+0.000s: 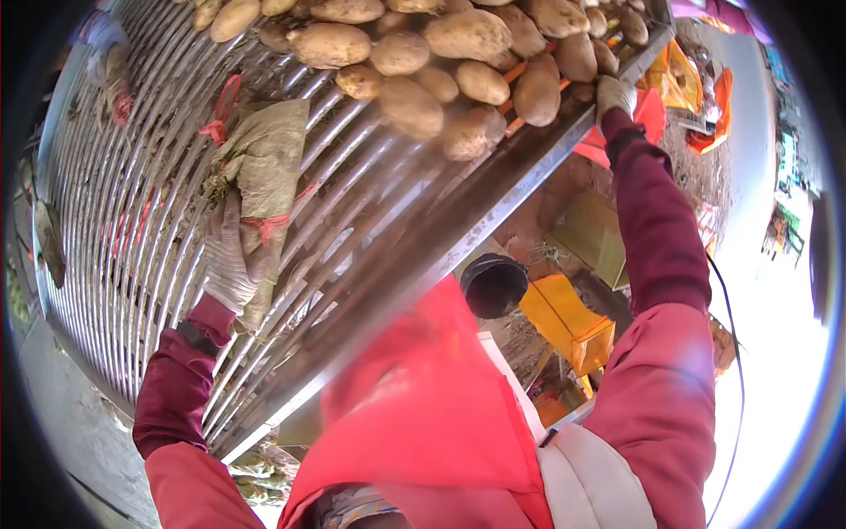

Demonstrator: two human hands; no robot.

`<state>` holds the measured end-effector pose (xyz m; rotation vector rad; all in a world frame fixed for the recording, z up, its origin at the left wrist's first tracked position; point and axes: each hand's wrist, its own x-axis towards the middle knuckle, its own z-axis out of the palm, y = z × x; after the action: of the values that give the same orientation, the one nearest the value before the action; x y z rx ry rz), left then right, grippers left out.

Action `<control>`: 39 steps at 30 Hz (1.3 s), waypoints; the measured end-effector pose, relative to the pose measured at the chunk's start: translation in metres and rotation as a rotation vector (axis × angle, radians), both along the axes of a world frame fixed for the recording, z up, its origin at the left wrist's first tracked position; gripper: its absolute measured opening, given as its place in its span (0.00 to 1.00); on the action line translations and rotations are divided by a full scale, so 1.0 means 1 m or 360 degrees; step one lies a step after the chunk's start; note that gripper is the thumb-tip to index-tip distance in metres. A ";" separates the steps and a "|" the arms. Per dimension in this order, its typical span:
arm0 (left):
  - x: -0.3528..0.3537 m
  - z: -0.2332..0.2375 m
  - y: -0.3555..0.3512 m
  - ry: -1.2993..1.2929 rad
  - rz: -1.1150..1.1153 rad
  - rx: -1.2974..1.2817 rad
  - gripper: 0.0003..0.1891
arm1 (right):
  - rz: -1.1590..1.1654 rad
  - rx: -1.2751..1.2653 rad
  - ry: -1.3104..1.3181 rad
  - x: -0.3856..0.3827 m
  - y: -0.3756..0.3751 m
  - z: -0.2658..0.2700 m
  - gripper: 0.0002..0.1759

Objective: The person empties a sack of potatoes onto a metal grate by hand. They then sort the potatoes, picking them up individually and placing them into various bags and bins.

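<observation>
My left hand (231, 264), in a pale striped work glove, is closed on a tan woven sack (271, 163) that lies folded on the metal slats (163, 238). Red string is tied around the sack, and part of the grip is hidden. Up at the right, my gloved right hand (614, 94) is closed on the metal side rail (520, 189) of the slatted table. Many potatoes (467, 35) are heaped at the far end, just left of my right hand. A few nearer potatoes look blurred.
Below the rail are a black bucket (494, 285), an orange-yellow bag (568, 322) and an olive-coloured sack (592, 238). More orange bags (677, 75) stand beyond my right hand. Another person's gloved hand (119, 84) is at the upper left. A cable (738, 370) hangs at right.
</observation>
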<state>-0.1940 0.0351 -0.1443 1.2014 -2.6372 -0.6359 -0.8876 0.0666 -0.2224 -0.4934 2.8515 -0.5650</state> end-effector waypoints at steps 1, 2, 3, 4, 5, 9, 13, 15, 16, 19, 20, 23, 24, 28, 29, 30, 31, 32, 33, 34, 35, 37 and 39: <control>0.002 -0.001 0.000 0.0006 -0.0009 -0.0005 0.49 | 0.0072 0.0071 0.0035 -0.003 0.002 0.001 0.26; 0.000 0.002 -0.002 0.0008 -0.0021 -0.0016 0.49 | 0.0202 0.0171 0.0034 -0.010 0.004 0.001 0.26; -0.001 0.005 -0.003 0.0013 -0.0027 -0.0028 0.48 | 0.0339 0.0269 0.0041 -0.012 0.003 0.002 0.25; 0.000 0.003 -0.002 0.0015 0.0011 -0.0006 0.48 | 0.0184 0.0049 -0.0007 0.002 0.001 0.008 0.24; 0.001 0.002 0.000 -0.0007 0.0017 -0.0019 0.48 | 0.0029 -0.0168 -0.0060 0.017 0.002 0.017 0.23; -0.003 0.011 -0.001 -0.0065 0.0029 -0.0082 0.46 | 0.0385 -0.0070 0.0059 -0.038 0.016 -0.028 0.18; -0.011 0.025 0.002 -0.0122 0.0035 -0.0114 0.48 | 0.0163 -0.0431 -0.0174 -0.019 0.006 -0.014 0.17; -0.015 0.030 0.007 -0.0196 0.0061 -0.0208 0.48 | 0.0023 -0.0872 -0.0586 -0.008 0.005 -0.007 0.19; -0.021 0.036 0.012 -0.0251 0.0125 -0.0236 0.46 | 0.0197 -0.0647 -0.0430 -0.013 0.006 -0.004 0.19; -0.032 0.043 0.026 -0.0406 0.0206 -0.0436 0.46 | 0.0397 -0.0888 -0.0552 -0.054 0.002 -0.048 0.19; -0.030 0.042 0.032 -0.0487 0.0227 -0.0501 0.45 | 0.0303 -0.0984 -0.0563 -0.034 0.000 -0.036 0.23; -0.056 0.048 0.048 -0.0845 0.0647 -0.0112 0.43 | 0.0233 -0.0961 -0.0729 -0.012 0.004 -0.020 0.31; -0.070 0.064 0.055 -0.0859 0.0705 -0.0078 0.43 | 0.0244 -0.0913 -0.0794 -0.006 0.002 -0.009 0.34; -0.108 0.064 0.079 -0.1025 0.0969 -0.0014 0.48 | 0.0031 -0.1139 -0.0966 0.035 0.012 0.028 0.31; -0.109 0.063 0.078 -0.1053 0.1025 -0.0058 0.48 | 0.0058 -0.1177 -0.1159 0.036 0.016 0.033 0.23; -0.109 0.051 0.074 -0.1085 0.1066 -0.0061 0.47 | 0.0170 -0.1202 -0.1384 0.025 0.015 0.025 0.17; -0.110 0.037 0.080 -0.1124 0.1083 -0.0014 0.47 | 0.0241 -0.1290 -0.1515 0.018 0.016 0.012 0.14; -0.112 0.034 0.086 -0.1092 0.1023 -0.0213 0.46 | 0.0221 -0.1241 -0.1428 0.018 0.015 0.012 0.13; -0.115 0.035 0.082 -0.1205 0.1075 -0.0097 0.45 | 0.0443 -0.1278 -0.1357 0.006 0.008 -0.011 0.11; -0.121 0.032 0.077 -0.1320 0.1106 0.0019 0.44 | 0.0349 -0.1168 -0.1477 -0.001 0.011 -0.012 0.15; -0.118 0.026 0.076 -0.1296 0.1078 -0.0051 0.49 | 0.0544 -0.0910 -0.1272 -0.004 0.013 -0.004 0.22; -0.111 0.003 0.074 -0.1332 0.1227 -0.0312 0.55 | 0.0211 -0.1003 -0.1309 0.016 0.013 0.013 0.28; -0.122 0.018 0.076 -0.1201 0.1245 -0.0179 0.54 | 0.0093 -0.1001 -0.1250 0.033 0.013 0.033 0.35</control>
<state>-0.3164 0.1112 -0.1260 2.5828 -2.2477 0.1464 -0.8544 0.0791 -0.1897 -0.3290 1.8824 -1.3067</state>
